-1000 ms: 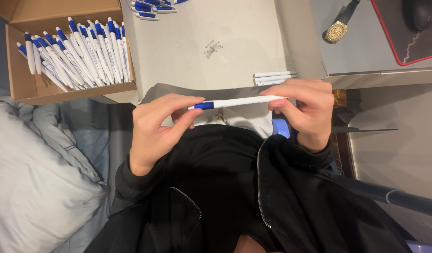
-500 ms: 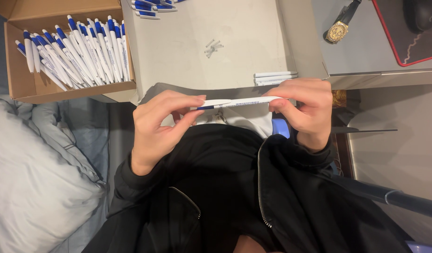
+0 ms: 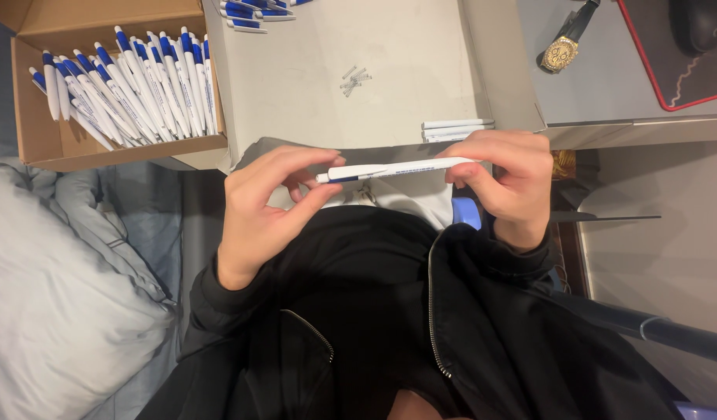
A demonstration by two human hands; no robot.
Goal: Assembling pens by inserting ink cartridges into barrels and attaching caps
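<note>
White plastic pen (image 3: 393,169) lies level at the middle of the frame, held at both ends above a black jacket (image 3: 420,327). Left hand (image 3: 265,206) pinches its blue-tipped end between thumb and curled fingers; right hand (image 3: 506,183) closes its fingertips round the other end. A cardboard box (image 3: 39,136) of matching pens sits at upper left, small springs (image 3: 356,79) on the pale table (image 3: 312,93) at top centre, a wristwatch (image 3: 562,48) at upper right.

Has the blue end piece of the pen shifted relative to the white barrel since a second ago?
Yes. The blue end piece has gone further into the white barrel, toward the right hand; less blue shows at the left hand.
</note>
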